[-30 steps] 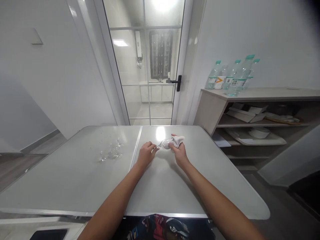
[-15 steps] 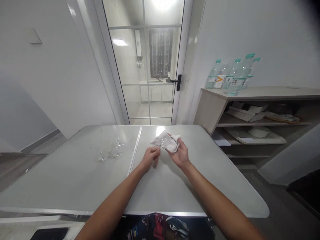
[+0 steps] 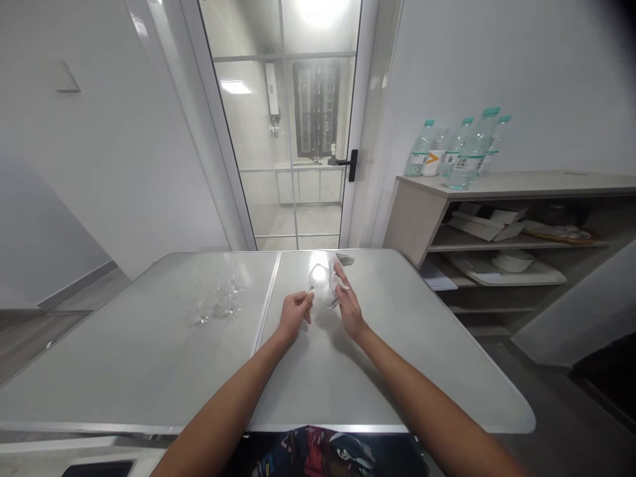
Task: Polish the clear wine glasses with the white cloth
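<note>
My left hand (image 3: 295, 313) is closed in a pinch on the thin stem of a clear, shiny thing with a rounded bowl (image 3: 318, 275), held above the table. Whether it is a spoon or a small stemmed glass I cannot tell. Just to the right, my right hand (image 3: 349, 309) holds a whitish cloth (image 3: 332, 291), with the fingers pressed along it and a grey corner showing at the top. A narrow gap separates the cloth from the clear bowl.
Several clear glassy pieces (image 3: 223, 301) lie on the left half of the pale folding table (image 3: 149, 371). A wooden shelf unit (image 3: 422, 212) stands at the right, with several plastic bottles (image 3: 467, 159) on top. Beyond the table is a glass door (image 3: 268, 199).
My right hand has turned, and the cloth that lay spread beneath the clear bowl has moved right, away from it. The left hand keeps its pinch, with the bowl now in plain view.
</note>
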Available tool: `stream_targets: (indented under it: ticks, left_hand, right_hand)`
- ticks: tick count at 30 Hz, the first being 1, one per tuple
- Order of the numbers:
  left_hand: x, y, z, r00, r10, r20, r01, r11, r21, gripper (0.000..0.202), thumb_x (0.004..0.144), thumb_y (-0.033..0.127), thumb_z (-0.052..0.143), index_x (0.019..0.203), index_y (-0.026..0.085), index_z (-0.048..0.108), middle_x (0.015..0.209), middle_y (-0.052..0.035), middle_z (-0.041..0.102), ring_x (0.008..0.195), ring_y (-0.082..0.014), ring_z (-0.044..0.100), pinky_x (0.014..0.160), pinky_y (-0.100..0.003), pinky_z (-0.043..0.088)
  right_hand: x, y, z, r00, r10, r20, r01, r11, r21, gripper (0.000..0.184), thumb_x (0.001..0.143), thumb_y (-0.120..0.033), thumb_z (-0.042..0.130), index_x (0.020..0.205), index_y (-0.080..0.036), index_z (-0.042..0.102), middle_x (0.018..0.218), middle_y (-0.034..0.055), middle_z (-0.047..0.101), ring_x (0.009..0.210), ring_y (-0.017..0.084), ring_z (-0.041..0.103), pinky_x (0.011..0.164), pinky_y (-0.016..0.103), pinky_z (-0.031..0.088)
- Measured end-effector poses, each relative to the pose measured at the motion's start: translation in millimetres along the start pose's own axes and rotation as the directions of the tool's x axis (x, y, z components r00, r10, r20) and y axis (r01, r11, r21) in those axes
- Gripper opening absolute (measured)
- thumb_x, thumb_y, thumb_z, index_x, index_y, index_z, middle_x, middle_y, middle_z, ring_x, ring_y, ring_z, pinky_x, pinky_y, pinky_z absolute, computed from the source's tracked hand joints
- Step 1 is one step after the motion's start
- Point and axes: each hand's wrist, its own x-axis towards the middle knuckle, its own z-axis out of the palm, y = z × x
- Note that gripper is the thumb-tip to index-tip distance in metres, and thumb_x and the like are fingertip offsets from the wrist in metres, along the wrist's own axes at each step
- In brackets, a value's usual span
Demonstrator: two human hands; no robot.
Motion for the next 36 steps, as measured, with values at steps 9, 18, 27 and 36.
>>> stream_targets:
  ticks: [9,18,27,36]
  left_hand:
    - [-2,10,-14.6,0.871,0.466,0.154,-0.447,0.624,0.641,0.032,0.095,0.037,0.056,0.067,0.02,0.057,0.07,-0.0025,0.053,0.059,-0.0138,0.047,0.06,-0.027,0.036]
    - [-7,5,-14.5,0.87,0.452,0.196,-0.482,0.696,0.533,0.035,0.093,0.041,0.062,0.065,0.02,0.059,0.066,-0.0019,0.055,0.059,-0.0136,0.048,0.061,-0.028,0.037]
    - [3,8,-23.2,0.96,0.228,0.161,-0.258,0.946,0.198,0.051,0.086,0.059,0.064,0.058,0.018,0.052,0.054,0.0028,0.041,0.052,-0.0106,0.038,0.051,-0.026,0.029]
    - [5,19,-32.9,0.867,0.268,0.419,-0.433,0.822,0.371,0.045,0.089,0.046,0.066,0.059,0.015,0.054,0.059,0.0028,0.043,0.058,-0.0094,0.039,0.058,-0.024,0.031]
  right_hand:
    - [16,0,-26,0.8,-0.282,0.53,0.568,0.642,-0.516,0.061,0.088,-0.019,0.056,0.148,-0.033,0.053,0.141,0.0059,0.062,0.136,0.033,0.048,0.122,0.061,0.022]
    - [14,-5,-21,0.99,0.105,-0.09,-0.099,0.993,0.065,0.036,0.089,-0.044,0.066,0.118,-0.024,0.069,0.102,0.0044,0.072,0.092,0.025,0.064,0.083,0.038,0.053]
    - [22,-7,-33,0.907,0.318,0.275,-0.415,0.785,0.461,0.045,0.082,-0.039,0.07,0.125,-0.027,0.07,0.126,0.0068,0.07,0.104,0.027,0.066,0.082,0.042,0.057]
    - [24,5,-50,0.795,0.413,0.444,-0.51,0.852,0.121,0.063,0.066,-0.03,0.09,0.125,-0.021,0.07,0.107,0.0058,0.074,0.085,0.018,0.067,0.072,0.026,0.056]
